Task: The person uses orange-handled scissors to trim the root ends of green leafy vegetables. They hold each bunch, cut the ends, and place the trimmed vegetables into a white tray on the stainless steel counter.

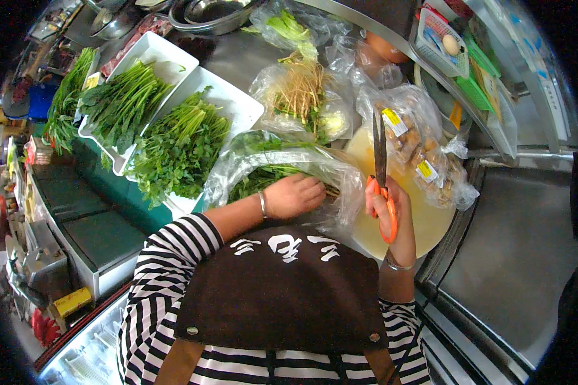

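Note:
My left hand [296,195] curls over the stems of a bunch of leafy greens [255,185] inside a clear plastic bag [313,161]. Its fingertips are partly hidden against the stems. To the right, my right hand [400,211] holds scissors with orange handles [390,224]; the dark blades point away from me and look closed together. Below the scissors lies a round, pale yellowish cutting board [414,231]. Past the bagged greens, another clear bag holds a bunch with tangled tan roots [301,91].
White trays [236,96] at the left hold cilantro-like herbs [180,139] and dark leafy greens [125,101]. Labelled bags of brown produce [409,139] lie across the board's far right. Metal bowls [207,17] stand at the back. Baskets, one holding an egg [450,44], line a raised shelf.

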A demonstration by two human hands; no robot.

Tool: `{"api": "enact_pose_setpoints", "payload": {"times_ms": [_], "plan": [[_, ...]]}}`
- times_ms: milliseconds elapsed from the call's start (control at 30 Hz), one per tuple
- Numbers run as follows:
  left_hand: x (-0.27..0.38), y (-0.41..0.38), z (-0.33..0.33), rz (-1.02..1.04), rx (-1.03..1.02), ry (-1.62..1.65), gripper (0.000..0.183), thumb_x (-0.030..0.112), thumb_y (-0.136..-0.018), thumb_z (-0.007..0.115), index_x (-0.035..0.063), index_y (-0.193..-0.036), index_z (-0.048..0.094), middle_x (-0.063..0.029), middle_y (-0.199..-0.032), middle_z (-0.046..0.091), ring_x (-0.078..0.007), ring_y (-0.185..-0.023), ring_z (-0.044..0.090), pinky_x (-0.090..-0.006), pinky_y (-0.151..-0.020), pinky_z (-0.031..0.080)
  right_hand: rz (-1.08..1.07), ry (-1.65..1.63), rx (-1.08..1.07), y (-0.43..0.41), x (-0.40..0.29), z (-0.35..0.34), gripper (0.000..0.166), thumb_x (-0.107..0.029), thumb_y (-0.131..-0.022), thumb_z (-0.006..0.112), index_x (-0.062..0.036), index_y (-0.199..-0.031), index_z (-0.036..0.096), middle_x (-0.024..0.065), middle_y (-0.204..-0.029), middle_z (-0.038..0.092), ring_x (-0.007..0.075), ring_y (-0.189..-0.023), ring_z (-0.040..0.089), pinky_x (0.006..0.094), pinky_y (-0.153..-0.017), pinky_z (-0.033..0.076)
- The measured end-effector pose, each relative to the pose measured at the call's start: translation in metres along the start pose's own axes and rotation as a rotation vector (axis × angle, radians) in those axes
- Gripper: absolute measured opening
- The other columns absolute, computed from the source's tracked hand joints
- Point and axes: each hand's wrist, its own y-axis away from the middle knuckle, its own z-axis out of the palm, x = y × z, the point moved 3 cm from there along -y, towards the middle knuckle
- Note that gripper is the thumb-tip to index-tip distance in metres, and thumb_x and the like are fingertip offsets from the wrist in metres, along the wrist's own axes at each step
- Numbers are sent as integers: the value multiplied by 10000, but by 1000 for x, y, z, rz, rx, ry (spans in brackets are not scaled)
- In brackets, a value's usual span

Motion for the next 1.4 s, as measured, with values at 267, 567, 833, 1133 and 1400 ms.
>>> {"api": "enact_pose_setpoints", "payload": {"times_ms": [267, 567, 833, 1133, 1400], "plan": [[5, -11, 6, -258, 65, -42, 396, 192, -757, 498, 58, -1127, 532, -80, -1116, 525, -214, -1020, 508, -346, -867, 414, -51, 298, 127, -4, 8, 11, 332, -141, -702, 749, -31, -856, 476, 35, -693, 510, 139, -635, 512, 283, -594, 440], [-8, -8, 18, -348, 0, -112, 378, 167, -772, 499, 65, -1135, 523, -96, -1063, 546, -244, -934, 569, -386, -797, 474, -31, 412, 294, -5, 31, 9, 282, -46, -723, 711, -20, -819, 447, 27, -687, 487, 107, -617, 451, 266, -562, 417], [3, -1, -29, -169, 6, -63, 341, 171, -738, 519, 28, -1045, 554, -96, -1016, 557, -230, -883, 581, -321, -722, 509, -104, 192, 297, -6, 51, -10, 219, 8, -782, 625, -66, -777, 419, -31, -690, 442, 45, -606, 403, 198, -542, 358], [-89, -37, -57, -677, -136, 153, 293, 253, -744, 638, 50, -952, 602, -125, -964, 585, -323, -902, 563, -422, -744, 478, -83, 172, 271, -10, 44, -6, 222, -54, -806, 650, -80, -787, 430, -35, -696, 448, 38, -609, 396, 191, -544, 346], [-106, -8, -34, -698, 60, 526, 170, 151, -760, 641, 30, -877, 616, -124, -870, 621, -266, -790, 600, -344, -707, 483, -107, 211, 292, -4, 33, -13, 215, -43, -801, 649, -70, -797, 436, -25, -709, 470, 47, -631, 429, 193, -566, 372]]}}
